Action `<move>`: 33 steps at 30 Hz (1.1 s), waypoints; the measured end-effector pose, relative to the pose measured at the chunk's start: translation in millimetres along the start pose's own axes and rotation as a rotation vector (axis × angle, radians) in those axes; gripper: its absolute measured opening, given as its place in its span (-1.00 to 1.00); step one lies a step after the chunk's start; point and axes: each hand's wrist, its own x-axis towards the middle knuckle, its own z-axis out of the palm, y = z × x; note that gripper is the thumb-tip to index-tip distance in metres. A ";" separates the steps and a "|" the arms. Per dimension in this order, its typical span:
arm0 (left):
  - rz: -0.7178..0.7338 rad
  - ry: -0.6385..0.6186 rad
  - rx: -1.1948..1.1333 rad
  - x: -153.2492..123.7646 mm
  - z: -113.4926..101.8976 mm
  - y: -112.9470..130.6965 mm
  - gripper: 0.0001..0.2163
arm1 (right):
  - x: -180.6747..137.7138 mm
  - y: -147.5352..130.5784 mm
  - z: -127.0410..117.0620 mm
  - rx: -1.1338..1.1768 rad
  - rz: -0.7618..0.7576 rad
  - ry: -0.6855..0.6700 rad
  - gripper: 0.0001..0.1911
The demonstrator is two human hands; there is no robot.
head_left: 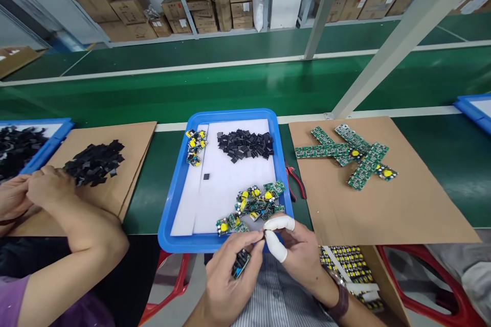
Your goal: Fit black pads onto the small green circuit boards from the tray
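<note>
In my left hand point(233, 276) is a small circuit board point(241, 264) with black and blue parts, partly hidden by the fingers. My right hand point(297, 250) wears white finger cots on thumb and forefinger. Its fingertips pinch together against my left fingertips, on something too small to make out. Both hands are over the near edge of a blue-rimmed tray point(178, 245). Just beyond them lies a heap of small circuit boards point(255, 202) with yellow parts. Farther back are a pile of black pads point(245, 144), a single black pad point(206, 177) and a row of boards point(196, 147).
Red-handled pliers point(296, 183) lie right of the tray. Uncut board strips point(360, 156) rest on cardboard point(402, 214). Below stands a carton of boards point(351, 265). On the left, a co-worker's hands point(46, 186) work beside a black pile point(94, 163). A slanted post point(391, 46) rises behind.
</note>
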 end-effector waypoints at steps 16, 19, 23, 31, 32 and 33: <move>-0.602 -0.208 -0.548 14.0 -26.7 -9.0 -0.90 | -5.4 -20.7 -6.0 -0.063 0.011 -0.202 -0.75; -0.616 -0.232 -0.567 14.9 -27.4 -8.9 -0.90 | -4.7 -22.7 -6.7 -0.067 0.010 -0.212 -0.75; -0.627 -0.225 -0.578 17.6 -25.9 -9.1 -0.90 | -6.9 -20.9 -6.8 -0.081 0.021 -0.211 -0.76; -0.641 -0.254 -0.545 15.0 -27.9 -11.8 -0.92 | -9.3 -21.6 -6.1 -0.146 0.018 -0.221 -0.78; -0.640 -0.257 -0.533 14.8 -28.0 -11.8 -0.93 | -8.7 -23.0 -6.4 -0.156 0.018 -0.225 -0.79; -0.639 -0.258 -0.522 14.6 -27.9 -11.8 -0.94 | -8.1 -24.3 -6.9 -0.164 0.017 -0.227 -0.80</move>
